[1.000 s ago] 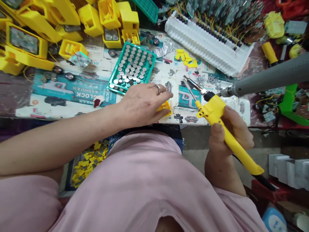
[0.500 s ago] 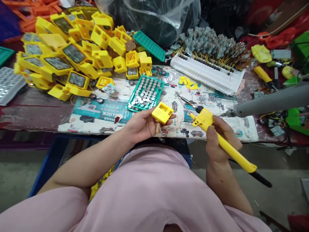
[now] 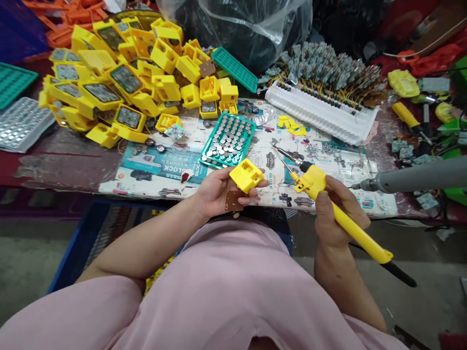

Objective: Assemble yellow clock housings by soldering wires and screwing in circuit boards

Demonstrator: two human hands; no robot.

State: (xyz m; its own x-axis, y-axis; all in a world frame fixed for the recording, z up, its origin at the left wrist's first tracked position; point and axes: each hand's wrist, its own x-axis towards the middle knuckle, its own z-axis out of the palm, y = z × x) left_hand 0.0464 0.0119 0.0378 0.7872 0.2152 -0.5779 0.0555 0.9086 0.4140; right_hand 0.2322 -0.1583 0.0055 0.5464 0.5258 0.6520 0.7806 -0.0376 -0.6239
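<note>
My left hand [image 3: 219,193] holds a small yellow case [image 3: 247,175] with speaker holes and an open compartment facing up. A brown circuit board [image 3: 232,200] shows below the case, against the fingers, with a round part at its lower end. In my right hand [image 3: 337,214] is a yellow soldering iron [image 3: 359,236], its metal tip pointing up and left over the printed sheet. Just beyond the case lies a green tray [image 3: 229,141] of small round cells.
Yellow cases [image 3: 120,82] are heaped at the back left. A white foam rack [image 3: 321,114] bears wired parts at the back right. A grey screwdriver-like tool [image 3: 419,175] juts in from the right. Small yellow pieces [image 3: 292,125] lie on the printed sheet [image 3: 171,170].
The brown board has come into view below the yellow case, which has tilted slightly. The whole view has shifted, so the bench items appear farther right. Both hands keep their hold.
</note>
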